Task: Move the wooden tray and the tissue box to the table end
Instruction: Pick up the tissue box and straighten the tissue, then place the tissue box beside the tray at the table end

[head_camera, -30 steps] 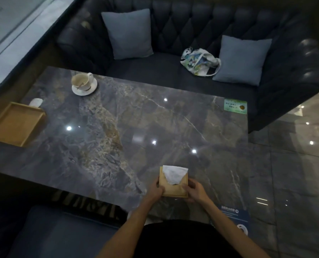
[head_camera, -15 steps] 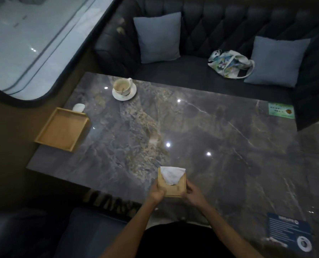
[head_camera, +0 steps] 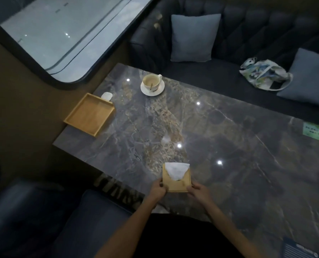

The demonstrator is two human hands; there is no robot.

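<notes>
You have the wooden tissue box [head_camera: 177, 180] pinched between both hands at the near edge of the marble table [head_camera: 229, 146]: your left hand [head_camera: 157, 190] clasps its left side and your right hand [head_camera: 198, 190] its right near corner, a white tissue [head_camera: 175, 170] standing up out of the slot. Over the last second the grip and the box have barely changed; what has shifted is your view, swinging left so the table's window end now sits well inside the picture. The wooden tray [head_camera: 90, 114] already lies there, its outer edge overhanging the tabletop, a small white object [head_camera: 106, 95] just behind it and a cup on a saucer [head_camera: 152, 84] nearby. So the tray looks placed, and the box is the remaining piece, well apart from it. I judge you are lining up to carry it toward the tray
</notes>
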